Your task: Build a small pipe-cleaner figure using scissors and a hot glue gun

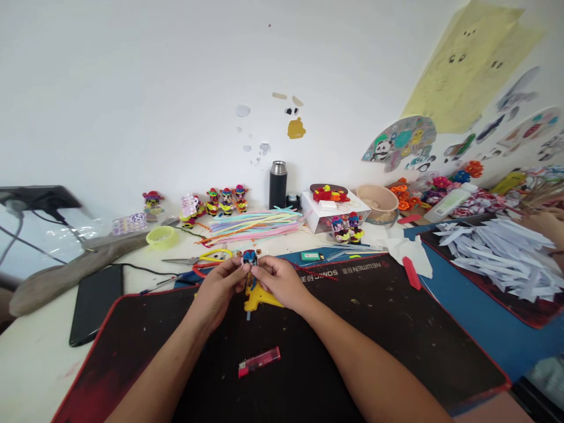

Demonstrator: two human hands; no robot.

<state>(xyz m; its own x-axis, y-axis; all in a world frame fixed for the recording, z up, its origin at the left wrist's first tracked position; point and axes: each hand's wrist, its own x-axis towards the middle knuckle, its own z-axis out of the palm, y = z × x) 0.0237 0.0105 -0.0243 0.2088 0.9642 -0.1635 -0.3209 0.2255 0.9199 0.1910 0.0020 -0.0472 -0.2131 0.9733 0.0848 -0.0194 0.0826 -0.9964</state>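
Observation:
Both my hands meet over the black mat (220, 364), fingers closed around a small figurine (250, 257) with a blue top and a dark face part. My left hand (224, 288) pinches it from the left side. From the right, the fingertips of my right hand (279, 283) press on it too. Much of its lower part is hidden by my fingers. Just below lies a yellow glue gun (259, 298), partly covered by my right hand. Nearer to me rests a pink transparent lighter (259, 361). Scissors with yellow handles (214, 257) lie beyond my left hand.
Pastel pipe cleaners (255, 226) are heaped at the back, with several finished figurines (227, 201) behind. A black thermos (278, 187) stands by a white box (337, 211). White paper strips (506, 252) pile up at right, where another person's arm (544, 229) shows.

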